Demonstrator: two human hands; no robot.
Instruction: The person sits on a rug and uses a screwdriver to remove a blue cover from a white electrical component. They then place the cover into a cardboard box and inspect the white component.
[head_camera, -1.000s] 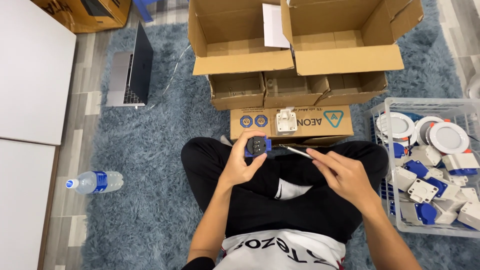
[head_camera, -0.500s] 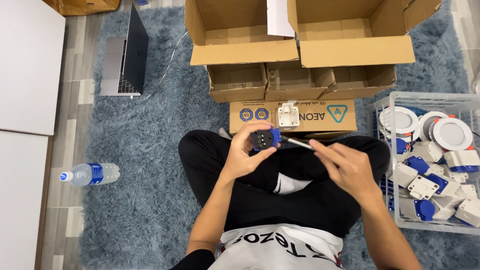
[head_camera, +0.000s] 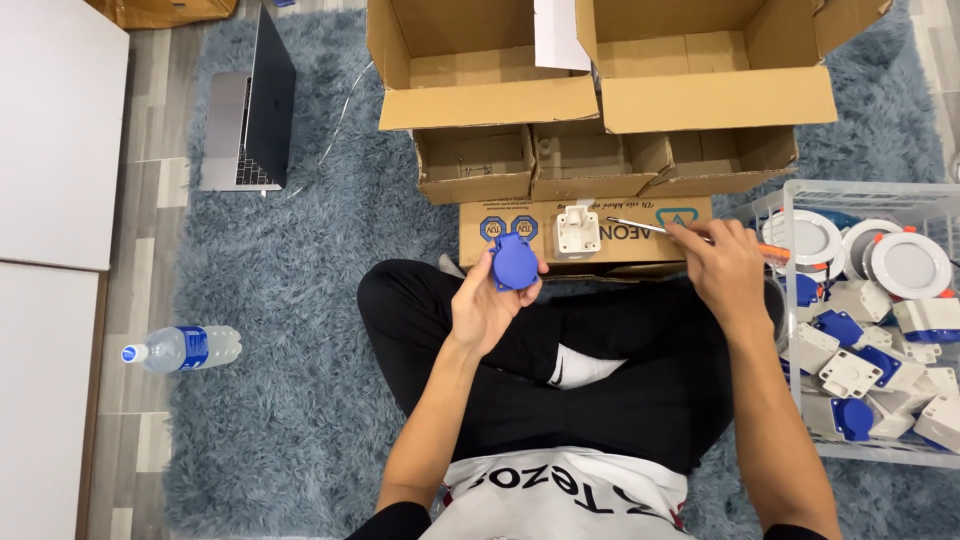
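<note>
The person sits cross-legged on a shaggy blue-grey rug (head_camera: 300, 300), seen from above; the left hand (head_camera: 487, 305) is raised in front of the knees with its fingers curled up around a round blue socket part (head_camera: 515, 261), which sits at the fingertips rather than deep in the palm, its flat blue face turned up toward the camera; the thumb presses on the right edge of the part and the other fingers back it from the left and below, so the hand is closed on it; the right hand (head_camera: 728, 268) is up and to the right, well apart from the left, and is closed around an orange-handled screwdriver (head_camera: 700, 238), whose thin metal shaft sticks out to the left of the fingers and points toward a small white socket base (head_camera: 577, 229); that base stands on a flat cardboard box (head_camera: 640, 222) just beyond the knees, a little to the right of the blue part; behind it stand several open cardboard cartons (head_camera: 560, 100); to the right a white wire basket (head_camera: 790, 200) holds round white lamps and white and blue socket pieces; an open laptop (head_camera: 245, 120) lies on the rug at upper left; a plastic water bottle (head_camera: 185, 348) lies on its side at the rug's left edge.
</note>
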